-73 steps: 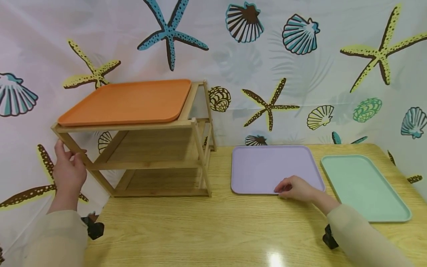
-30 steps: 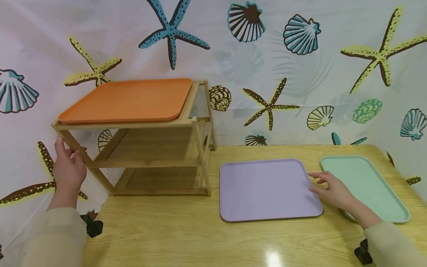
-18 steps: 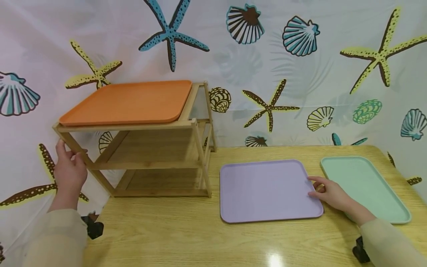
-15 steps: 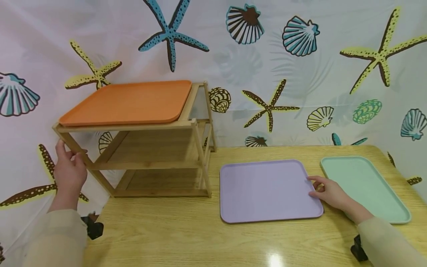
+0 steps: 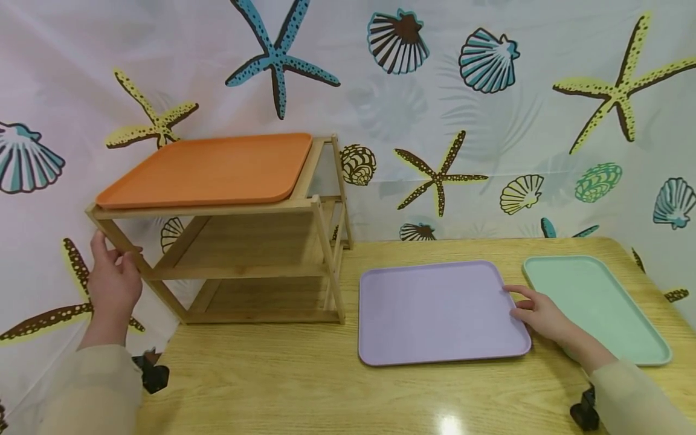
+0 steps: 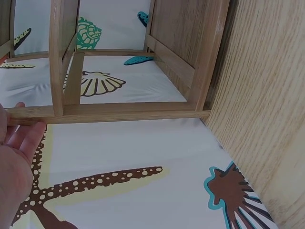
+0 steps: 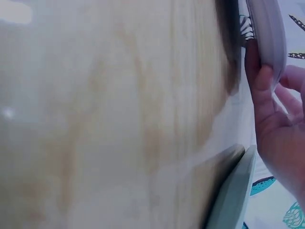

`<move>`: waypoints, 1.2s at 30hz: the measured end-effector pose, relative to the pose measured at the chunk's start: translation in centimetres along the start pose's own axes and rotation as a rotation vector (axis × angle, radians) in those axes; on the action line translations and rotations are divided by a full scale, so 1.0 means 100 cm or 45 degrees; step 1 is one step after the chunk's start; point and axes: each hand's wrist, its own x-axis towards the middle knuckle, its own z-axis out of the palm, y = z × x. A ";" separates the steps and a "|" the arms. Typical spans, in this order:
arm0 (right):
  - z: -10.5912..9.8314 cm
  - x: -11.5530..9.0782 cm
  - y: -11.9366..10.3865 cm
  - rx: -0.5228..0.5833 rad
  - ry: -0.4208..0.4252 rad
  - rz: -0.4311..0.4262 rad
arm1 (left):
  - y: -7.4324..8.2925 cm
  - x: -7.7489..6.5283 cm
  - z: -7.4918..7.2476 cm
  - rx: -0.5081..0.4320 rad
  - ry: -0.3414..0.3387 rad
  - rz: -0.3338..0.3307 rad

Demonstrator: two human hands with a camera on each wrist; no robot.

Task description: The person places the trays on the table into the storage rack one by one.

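At the left in the head view stands a three-tier wooden shelf rack [image 5: 244, 270]. Its top bears an orange tray [image 5: 212, 169]. My left hand [image 5: 113, 281] holds the rack's front left leg, fingers around the wood; the left wrist view shows the fingertips against that bar. On the table lies a purple tray [image 5: 435, 314], right of the rack. My right hand [image 5: 544, 314] is at its right edge. In the right wrist view, thumb and fingers pinch the rim of the tray [image 7: 271, 38], partly hidden by the fingers.
A mint-green tray [image 5: 598, 308] lies on the table's right side, just beyond my right forearm. Both lower tiers of the rack face the front. A patterned cloth [image 5: 435, 109] with starfish and shells hangs behind the wooden table [image 5: 304, 386].
The purple tray has come nearer to me and leftward from the back. My right hand went from its front edge to its right edge. My left hand stayed on the rack.
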 end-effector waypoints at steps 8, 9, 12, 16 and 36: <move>0.006 -0.017 -0.007 0.358 -0.009 0.072 | -0.002 0.001 -0.001 -0.006 0.002 0.002; 0.008 -0.020 -0.008 0.390 0.004 0.072 | -0.002 0.001 -0.001 -0.009 0.003 0.001; 0.012 -0.028 -0.009 0.490 0.012 0.055 | -0.002 0.002 -0.001 -0.010 0.001 -0.004; 0.016 -0.041 -0.010 0.692 -0.042 0.006 | -0.002 0.001 -0.001 -0.008 0.004 0.002; 0.019 -0.088 -0.027 1.046 -0.227 -0.044 | -0.003 0.002 -0.001 0.002 0.005 0.022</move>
